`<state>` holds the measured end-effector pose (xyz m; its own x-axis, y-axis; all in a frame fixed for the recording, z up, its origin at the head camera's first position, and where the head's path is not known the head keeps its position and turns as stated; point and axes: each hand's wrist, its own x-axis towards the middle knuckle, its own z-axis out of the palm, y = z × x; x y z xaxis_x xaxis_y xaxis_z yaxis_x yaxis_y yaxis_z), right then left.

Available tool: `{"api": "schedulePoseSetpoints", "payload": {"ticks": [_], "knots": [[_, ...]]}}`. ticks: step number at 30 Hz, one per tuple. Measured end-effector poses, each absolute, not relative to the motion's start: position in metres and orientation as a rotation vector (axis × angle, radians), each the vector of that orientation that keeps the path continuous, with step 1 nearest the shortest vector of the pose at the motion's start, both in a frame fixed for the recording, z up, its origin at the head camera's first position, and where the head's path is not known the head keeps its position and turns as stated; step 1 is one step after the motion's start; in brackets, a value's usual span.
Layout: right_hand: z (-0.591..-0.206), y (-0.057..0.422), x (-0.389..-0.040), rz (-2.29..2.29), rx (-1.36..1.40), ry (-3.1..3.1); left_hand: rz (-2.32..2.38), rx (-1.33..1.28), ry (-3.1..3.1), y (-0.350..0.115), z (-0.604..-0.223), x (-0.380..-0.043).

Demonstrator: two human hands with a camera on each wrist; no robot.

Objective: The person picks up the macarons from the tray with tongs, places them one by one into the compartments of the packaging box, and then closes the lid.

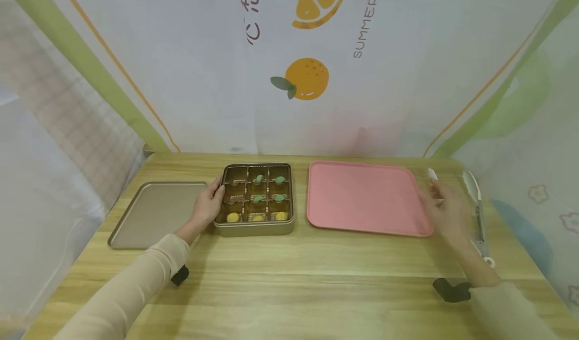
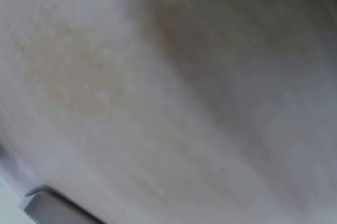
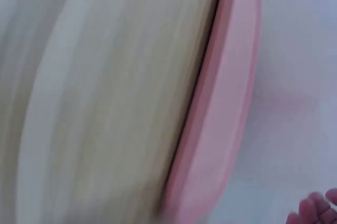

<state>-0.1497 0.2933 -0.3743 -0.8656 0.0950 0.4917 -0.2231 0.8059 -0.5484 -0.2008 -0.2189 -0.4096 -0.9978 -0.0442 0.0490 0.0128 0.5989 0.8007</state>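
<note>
My left hand (image 1: pixel 208 204) holds the left side of a square metal tin (image 1: pixel 253 228), with the thumb at its rim. A clear divided insert in the tin has green pieces (image 1: pixel 279 180) in some compartments and yellow round ones (image 1: pixel 232 217) in the front row. My right hand (image 1: pixel 445 212), blurred, is over the tongs (image 1: pixel 480 224) beside the right edge of a pink tray (image 1: pixel 362 197). In the right wrist view the fingertips (image 3: pixel 313 211) appear with nothing between them, past the tray's rim (image 3: pixel 216 108). Skin fills most of the left wrist view.
A flat metal lid (image 1: pixel 163 214) lies on the wooden table (image 1: pixel 289 279) left of the tin. Behind the table hangs a printed cloth (image 1: pixel 203 94), with more cloth at both sides. A black piece (image 1: pixel 180 274) shows by each wrist.
</note>
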Motion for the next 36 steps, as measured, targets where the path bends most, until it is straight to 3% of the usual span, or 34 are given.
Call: {"api": "schedulePoseSetpoints", "payload": {"ticks": [8, 14, 26, 36], "knots": [[-0.385, 0.176, -0.147, 1.132, 0.714, -2.221, -1.498, -0.037, -2.837, -0.228, -0.398, -0.198], [-0.393, 0.082, -0.120, 1.624, 0.885, -2.496, -1.597, -0.053, -2.869, -0.250, -0.388, -0.190], [-0.407, -0.041, -0.094, 2.415, 0.802, -2.610, -1.329, 0.167, -2.867, -0.334, -0.377, -0.152], [-0.411, -0.107, -0.097, 2.545, 0.603, -2.521, -1.178, 0.354, -2.751, -0.383, -0.386, -0.136]]}}
